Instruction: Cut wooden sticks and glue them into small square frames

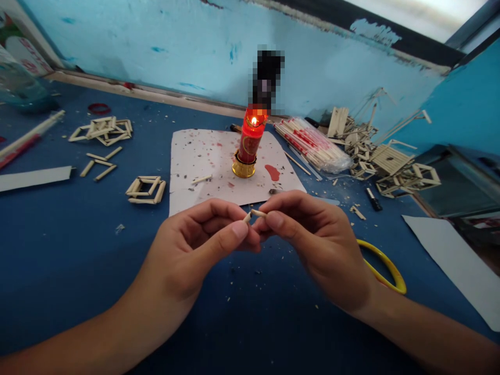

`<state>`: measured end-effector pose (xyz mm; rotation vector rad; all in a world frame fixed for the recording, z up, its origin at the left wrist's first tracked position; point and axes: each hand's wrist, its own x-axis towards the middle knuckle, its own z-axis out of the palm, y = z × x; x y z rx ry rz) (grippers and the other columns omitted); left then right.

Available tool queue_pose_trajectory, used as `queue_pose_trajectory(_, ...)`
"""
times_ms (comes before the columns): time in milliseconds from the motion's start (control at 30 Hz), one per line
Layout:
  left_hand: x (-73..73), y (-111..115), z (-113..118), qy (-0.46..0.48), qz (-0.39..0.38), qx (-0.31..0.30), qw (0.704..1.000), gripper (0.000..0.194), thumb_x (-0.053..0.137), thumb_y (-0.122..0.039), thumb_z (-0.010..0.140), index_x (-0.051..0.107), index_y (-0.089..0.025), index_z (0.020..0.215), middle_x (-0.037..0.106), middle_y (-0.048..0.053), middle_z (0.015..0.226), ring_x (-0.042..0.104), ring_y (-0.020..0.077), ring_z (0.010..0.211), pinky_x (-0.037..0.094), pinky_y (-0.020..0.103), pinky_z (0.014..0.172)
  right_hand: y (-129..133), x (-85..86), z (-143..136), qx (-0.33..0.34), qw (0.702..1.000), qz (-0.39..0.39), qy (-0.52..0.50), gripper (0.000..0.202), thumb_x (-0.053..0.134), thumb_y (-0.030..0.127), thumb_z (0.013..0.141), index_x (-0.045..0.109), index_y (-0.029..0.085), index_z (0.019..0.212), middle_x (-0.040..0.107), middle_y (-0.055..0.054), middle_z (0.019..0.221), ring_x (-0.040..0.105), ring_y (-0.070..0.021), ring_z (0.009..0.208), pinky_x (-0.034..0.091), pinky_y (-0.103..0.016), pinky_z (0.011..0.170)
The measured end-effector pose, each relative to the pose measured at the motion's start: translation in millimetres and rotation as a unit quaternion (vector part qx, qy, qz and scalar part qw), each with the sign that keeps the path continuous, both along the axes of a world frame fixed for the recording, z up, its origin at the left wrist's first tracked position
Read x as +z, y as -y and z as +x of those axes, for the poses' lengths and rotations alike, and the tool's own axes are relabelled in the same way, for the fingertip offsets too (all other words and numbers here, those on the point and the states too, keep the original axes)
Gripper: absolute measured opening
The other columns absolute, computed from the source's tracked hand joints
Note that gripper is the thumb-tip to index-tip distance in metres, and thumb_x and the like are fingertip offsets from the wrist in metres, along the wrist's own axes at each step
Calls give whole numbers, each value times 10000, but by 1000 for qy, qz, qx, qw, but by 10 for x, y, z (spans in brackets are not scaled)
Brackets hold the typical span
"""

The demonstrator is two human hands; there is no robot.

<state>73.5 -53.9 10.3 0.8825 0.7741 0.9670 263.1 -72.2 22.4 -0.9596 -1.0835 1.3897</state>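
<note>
My left hand [203, 245] pinches a short pale stick [247, 217] whose tip is dark. Between the thumb and fingers of my right hand [308, 239] is another short pale stick [259, 213]. Their ends meet or nearly meet in front of me; I cannot tell if they touch. Beyond my hands a lit red candle [250, 140] stands in a gold base on a wax-spotted white sheet [187, 151]. To the left lie a small square stick frame [146, 189] and several joined sticks [102, 162].
A plastic bag of sticks [312, 143] and a pile of stick models [386, 151] are at the back right. Yellow handles [394, 271] show partly behind my right wrist. A white strip [35, 178] lies left, a white sheet [457, 265] right. Pale crumbs dot the blue table [78, 250].
</note>
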Motion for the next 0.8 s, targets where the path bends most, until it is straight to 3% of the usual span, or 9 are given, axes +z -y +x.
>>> queue_pose_trajectory(500,20,-5,25,10,-20,10,1000,70,893,-212,873,824,-209,863,843,-12,779,797,114,743,645,133,750,13,-2,-1,-5,1000,-3,-1,49,848,191,948,838,237,962,844,24,837,809,-105,766,681,-175,773)
queue_pose_trajectory(800,43,-4,57,13,-23,18,999,96,889,-157,858,816,-197,809,828,-13,735,783,106,714,634,124,729,4,-17,-7,-8,1000,9,20,99,875,166,909,846,254,946,845,17,844,820,-148,775,705,-236,764)
